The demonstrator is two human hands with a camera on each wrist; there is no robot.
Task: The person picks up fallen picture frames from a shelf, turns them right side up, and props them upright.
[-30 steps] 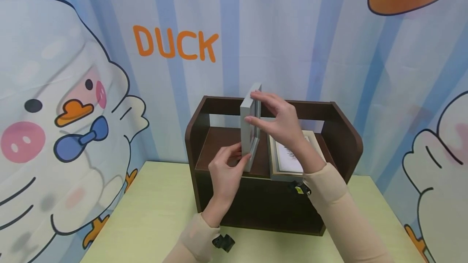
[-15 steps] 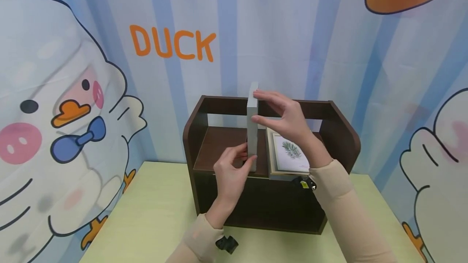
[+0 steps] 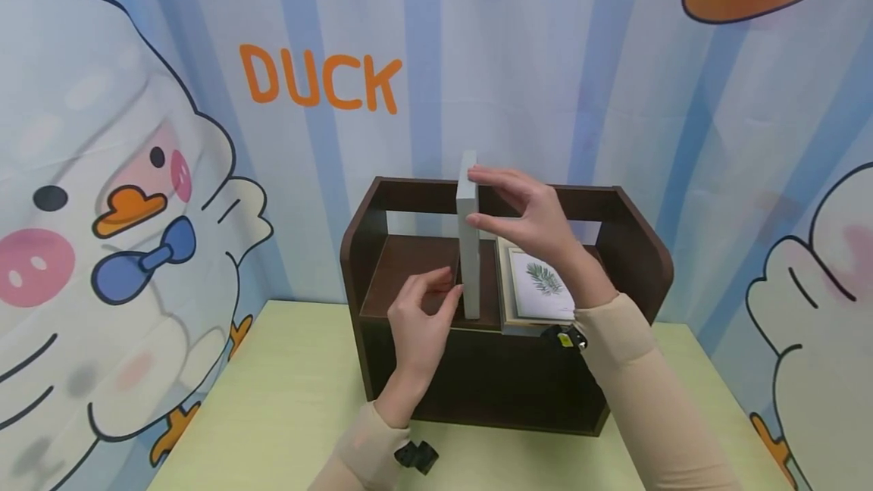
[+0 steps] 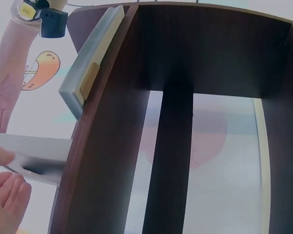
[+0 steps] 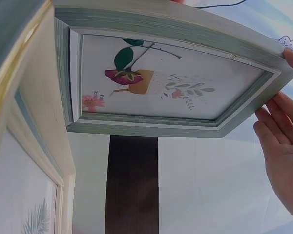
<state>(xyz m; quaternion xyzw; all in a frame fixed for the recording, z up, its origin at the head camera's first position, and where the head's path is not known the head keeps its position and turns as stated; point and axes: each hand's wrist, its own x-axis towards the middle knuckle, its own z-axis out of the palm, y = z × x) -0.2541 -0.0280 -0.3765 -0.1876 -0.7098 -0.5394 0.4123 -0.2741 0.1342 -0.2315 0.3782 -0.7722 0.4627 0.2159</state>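
Looks like the step in hand is steadying the grey frame (image 3: pixel 471 264), which stands on edge on the dark shelf (image 3: pixel 416 264), just left of the flat leaf-print frame (image 3: pixel 543 279). The right hand (image 3: pixel 530 216) has fingers spread, tips against its upper part; the left hand (image 3: pixel 421 324) is loosely bent, gripping nothing. Next move probably calls for checking it balances. The rose picture (image 5: pixel 166 80) is hidden in the head view; can't tell if the left thumb touches.

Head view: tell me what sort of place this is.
Probably a staged tabletop set, perhaps child-themed: a striped cartoon backdrop lettered DUCK hangs behind a pale table, where a small dark shelf bears a framed leaf picture and an upright frame.
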